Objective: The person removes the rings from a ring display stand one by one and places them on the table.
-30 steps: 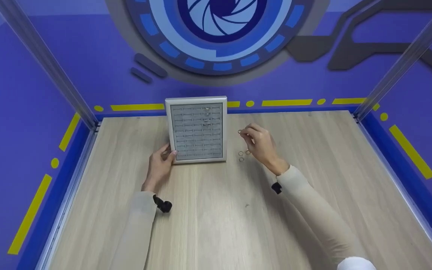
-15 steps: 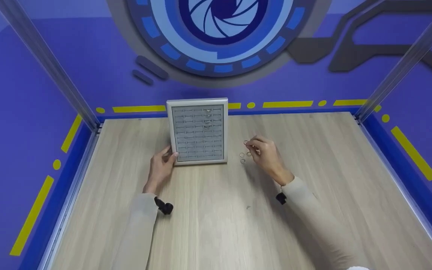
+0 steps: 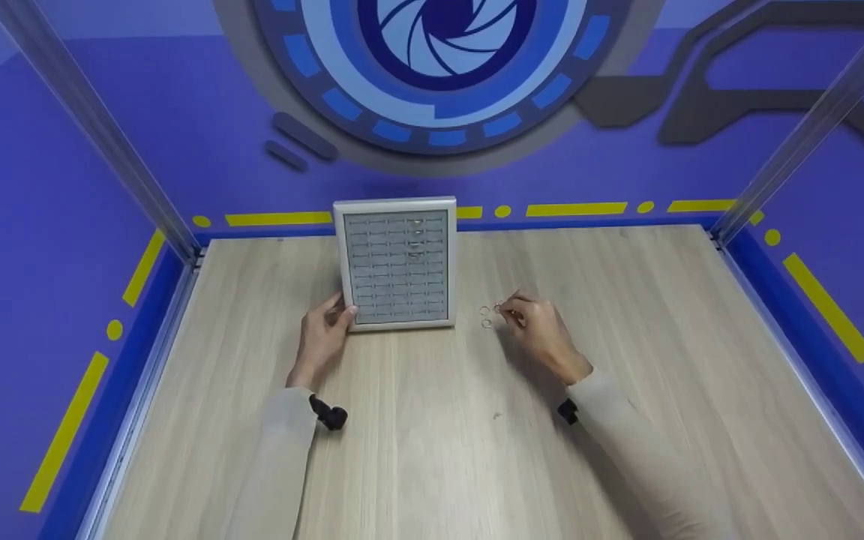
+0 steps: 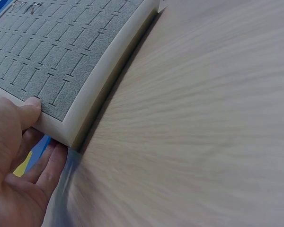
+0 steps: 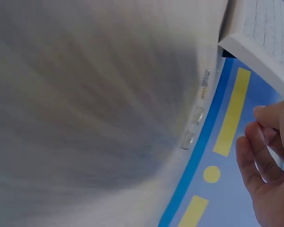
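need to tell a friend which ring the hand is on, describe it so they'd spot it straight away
Start at the grey ring tray on the wooden table. Right of its near corner lie small rings. The ring meets the right hand fingertips; two rings lie untouched.

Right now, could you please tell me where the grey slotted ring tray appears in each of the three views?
Head view: ring tray at centre, far side of the wooden table, left hand gripping its near-left corner.
Left wrist view: tray fills the upper left, thumb on its corner.
Right wrist view: only a tray corner, top right.
Shared landmark: the tray's pale frame.
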The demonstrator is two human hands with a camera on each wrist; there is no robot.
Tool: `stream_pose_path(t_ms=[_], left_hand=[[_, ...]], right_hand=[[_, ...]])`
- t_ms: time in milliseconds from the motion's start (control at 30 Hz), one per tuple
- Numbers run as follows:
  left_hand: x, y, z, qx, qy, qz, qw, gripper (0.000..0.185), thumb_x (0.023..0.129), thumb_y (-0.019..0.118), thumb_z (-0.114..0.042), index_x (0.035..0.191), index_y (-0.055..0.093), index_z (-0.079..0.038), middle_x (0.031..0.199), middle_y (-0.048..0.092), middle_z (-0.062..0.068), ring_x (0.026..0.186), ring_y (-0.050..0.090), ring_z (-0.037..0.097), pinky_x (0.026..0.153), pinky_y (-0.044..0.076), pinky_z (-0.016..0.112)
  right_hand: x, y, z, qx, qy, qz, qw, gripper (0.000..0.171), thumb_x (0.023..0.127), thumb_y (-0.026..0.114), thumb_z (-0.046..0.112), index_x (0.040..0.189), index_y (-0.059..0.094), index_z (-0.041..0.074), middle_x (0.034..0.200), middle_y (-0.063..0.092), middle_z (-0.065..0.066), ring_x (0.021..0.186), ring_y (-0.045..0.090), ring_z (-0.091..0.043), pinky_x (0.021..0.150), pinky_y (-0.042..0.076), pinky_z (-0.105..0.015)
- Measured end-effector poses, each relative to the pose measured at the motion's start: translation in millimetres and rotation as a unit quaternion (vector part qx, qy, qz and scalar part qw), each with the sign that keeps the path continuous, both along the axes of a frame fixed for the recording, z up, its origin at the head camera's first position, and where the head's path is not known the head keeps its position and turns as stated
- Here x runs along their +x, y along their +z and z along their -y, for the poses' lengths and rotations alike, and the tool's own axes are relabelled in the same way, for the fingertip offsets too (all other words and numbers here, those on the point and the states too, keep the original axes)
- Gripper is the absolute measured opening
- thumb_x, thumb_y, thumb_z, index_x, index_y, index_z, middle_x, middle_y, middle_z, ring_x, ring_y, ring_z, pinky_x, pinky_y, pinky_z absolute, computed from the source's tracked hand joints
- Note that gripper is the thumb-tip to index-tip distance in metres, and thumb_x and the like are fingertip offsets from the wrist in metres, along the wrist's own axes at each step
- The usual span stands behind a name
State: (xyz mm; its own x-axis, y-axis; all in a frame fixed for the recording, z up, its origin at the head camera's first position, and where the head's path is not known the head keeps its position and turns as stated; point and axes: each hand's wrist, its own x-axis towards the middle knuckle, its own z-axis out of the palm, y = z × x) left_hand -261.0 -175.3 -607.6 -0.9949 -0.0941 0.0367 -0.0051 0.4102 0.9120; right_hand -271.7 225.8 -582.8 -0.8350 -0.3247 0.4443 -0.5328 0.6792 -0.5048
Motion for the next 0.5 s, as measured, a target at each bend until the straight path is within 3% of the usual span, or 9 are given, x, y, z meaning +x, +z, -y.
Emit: stream_pose_path(t_ms=[267, 500], left_hand=[[0.7, -1.3, 1, 0.001, 0.0, -0.022, 0.9998, 0.056, 0.107, 0.067, -0.024, 0.154, 0.052, 0.002, 0.149, 0.063, 0.022, 0.13, 0.067, 0.037, 0.115, 0.052, 0.05], [0.4, -1.2, 1, 0.003, 0.003, -0.016, 0.9999, 0.055, 0.108, 0.067, -0.025, 0.154, 0.053, 0.001, 0.15, 0.062, 0.022, 0.129, 0.068, 0.037, 0.114, 0.052, 0.049]], right_hand=[[-2.2, -9.6, -3, 0.035, 0.012, -0.015, 0.999, 0.006, 0.093, 0.077, -0.006, 0.094, 0.082, -0.003, 0.09, 0.074, -0.012, 0.075, 0.068, -0.019, 0.064, 0.061, -0.032], [-3.8, -12.9, -3, 0.065, 0.002, 0.0, 0.998, 0.009, 0.091, 0.077, -0.007, 0.093, 0.082, 0.0, 0.09, 0.074, -0.01, 0.08, 0.07, -0.02, 0.068, 0.063, -0.034]])
